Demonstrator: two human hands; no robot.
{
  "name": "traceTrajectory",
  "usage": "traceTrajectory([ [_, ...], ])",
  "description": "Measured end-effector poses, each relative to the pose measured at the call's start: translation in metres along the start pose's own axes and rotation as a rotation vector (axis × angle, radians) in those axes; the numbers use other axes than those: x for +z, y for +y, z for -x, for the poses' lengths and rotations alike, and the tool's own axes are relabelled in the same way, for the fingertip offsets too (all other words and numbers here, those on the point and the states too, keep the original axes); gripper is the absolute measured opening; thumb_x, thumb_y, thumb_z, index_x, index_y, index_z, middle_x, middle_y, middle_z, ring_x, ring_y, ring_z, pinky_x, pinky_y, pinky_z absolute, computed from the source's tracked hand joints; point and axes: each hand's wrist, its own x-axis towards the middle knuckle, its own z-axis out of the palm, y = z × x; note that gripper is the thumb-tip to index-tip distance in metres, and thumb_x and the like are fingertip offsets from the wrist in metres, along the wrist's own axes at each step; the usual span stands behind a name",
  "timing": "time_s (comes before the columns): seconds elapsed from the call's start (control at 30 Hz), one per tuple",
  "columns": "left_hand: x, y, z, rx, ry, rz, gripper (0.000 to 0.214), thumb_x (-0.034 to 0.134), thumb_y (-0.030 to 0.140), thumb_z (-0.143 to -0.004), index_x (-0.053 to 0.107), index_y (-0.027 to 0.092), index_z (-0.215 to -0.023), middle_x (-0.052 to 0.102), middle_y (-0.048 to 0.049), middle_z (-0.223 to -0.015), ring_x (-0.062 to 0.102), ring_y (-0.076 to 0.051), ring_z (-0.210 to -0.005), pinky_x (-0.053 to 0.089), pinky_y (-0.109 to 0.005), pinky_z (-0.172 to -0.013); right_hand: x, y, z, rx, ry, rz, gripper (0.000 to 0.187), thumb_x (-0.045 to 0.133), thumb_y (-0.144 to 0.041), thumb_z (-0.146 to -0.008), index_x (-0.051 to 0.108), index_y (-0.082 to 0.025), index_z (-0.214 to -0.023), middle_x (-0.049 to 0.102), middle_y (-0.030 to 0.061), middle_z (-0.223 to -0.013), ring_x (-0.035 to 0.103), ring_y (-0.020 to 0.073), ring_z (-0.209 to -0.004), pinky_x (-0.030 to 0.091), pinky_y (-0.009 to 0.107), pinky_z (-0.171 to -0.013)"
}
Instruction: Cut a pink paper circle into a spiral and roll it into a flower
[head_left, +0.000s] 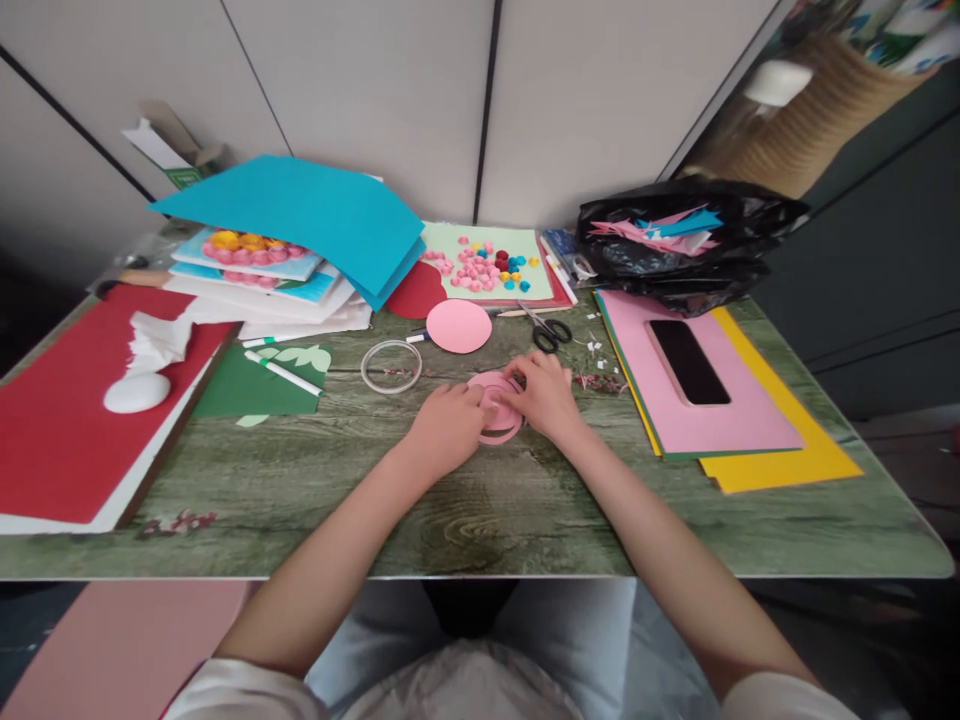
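In the middle of the table lies a pink paper spiral (504, 432), cut into curved strips. My left hand (450, 425) presses on its left side, fingers closed against the paper. From the right, my right hand (546, 395) pinches the spiral's upper right edge between thumb and fingers. Just beyond my hands are a pink paper circle (459, 327) and black-handled scissors (547, 328). A roll of clear tape (391, 367) lies flat to the left of them.
Blue paper (300, 215) tops a stack at the back left. Rolled paper pieces (480, 270) cover a pale green sheet. At right are a phone (688, 362) on pink paper and a black bag (690, 270) of scraps. Red paper (67, 420) lies left, beside green paper (255, 385).
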Motion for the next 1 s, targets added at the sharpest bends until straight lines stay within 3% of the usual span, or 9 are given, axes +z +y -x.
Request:
traceTrajectory([
  [0.3, 0.001, -0.004, -0.001, 0.029, 0.037, -0.024, 0.033, 0.044, 0.014, -0.083, 0.062, 0.023, -0.109, 0.060, -0.0085, -0.097, 0.053, -0.022, -0.092, 0.036, -0.035, -0.077, 0.005, 0.005, 0.002, 0.002, 0.009, -0.059, 0.024, 0.062, -0.047, -0.075, 0.061, -0.026, -0.086, 0.055, 0.0034, -0.091, 0.047, 0.0248, -0.093, 0.032, 0.036, -0.075],
  [0.5, 0.008, -0.009, 0.000, 0.042, 0.082, -0.014, 0.034, 0.048, 0.010, -0.078, 0.063, 0.025, -0.105, 0.058, -0.0078, -0.095, 0.052, -0.023, -0.089, 0.035, -0.036, -0.076, 0.000, 0.017, 0.002, 0.055, 0.182, -0.160, 0.026, 0.045, -0.041, -0.088, 0.062, -0.022, -0.092, 0.058, 0.0050, -0.092, 0.050, 0.0211, -0.091, 0.033, 0.033, -0.075],
  [0.77, 0.008, -0.008, -0.002, 0.082, 0.118, -0.023, 0.029, 0.049, 0.010, -0.078, 0.065, 0.021, -0.100, 0.061, -0.0085, -0.091, 0.051, -0.024, -0.089, 0.033, -0.037, -0.074, -0.003, 0.013, 0.006, 0.066, 0.040, 0.071, 0.022, 0.053, -0.041, -0.083, 0.061, -0.021, -0.086, 0.060, 0.0074, -0.094, 0.048, 0.0263, -0.094, 0.031, 0.037, -0.075],
  [1.0, 0.011, -0.010, -0.006, 0.100, 0.212, 0.055, 0.029, 0.049, 0.010, -0.078, 0.068, 0.021, -0.096, 0.065, -0.0071, -0.086, 0.052, -0.022, -0.087, 0.035, -0.036, -0.073, 0.005, 0.014, 0.007, 0.054, 0.051, 0.017, 0.015, 0.055, -0.034, -0.081, 0.059, -0.020, -0.075, 0.060, 0.0057, -0.086, 0.048, 0.0248, -0.088, 0.031, 0.038, -0.074],
])
